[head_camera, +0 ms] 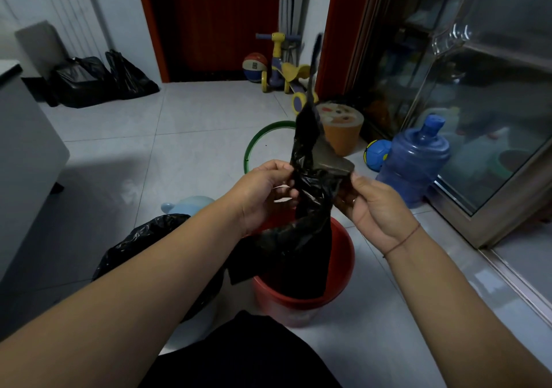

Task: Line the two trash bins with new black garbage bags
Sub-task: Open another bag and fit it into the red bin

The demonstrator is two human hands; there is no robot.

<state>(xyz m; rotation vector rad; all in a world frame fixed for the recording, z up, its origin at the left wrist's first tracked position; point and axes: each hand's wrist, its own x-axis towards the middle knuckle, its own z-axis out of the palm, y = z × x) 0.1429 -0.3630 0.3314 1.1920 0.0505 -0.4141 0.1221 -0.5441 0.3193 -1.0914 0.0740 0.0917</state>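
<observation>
A black garbage bag [310, 196] hangs crumpled over the red bin [343, 268], its lower end inside the bin and one thin handle flung upward. My left hand [263, 196] pinches the bag's left edge with thumb and fingers. My right hand [373, 205] pinches its right edge, stretching a grey translucent flap between the hands. A second bin [143, 247] to the left, lined with a black bag, is partly hidden behind my left forearm.
A blue water jug [415, 160] and a glass sliding door [493, 103] stand to the right. Beyond the bin lie a green hoop [254, 145], an orange stool [340, 130], balls and a toy scooter [283, 71]. Full black bags [98, 79] sit at the far left wall.
</observation>
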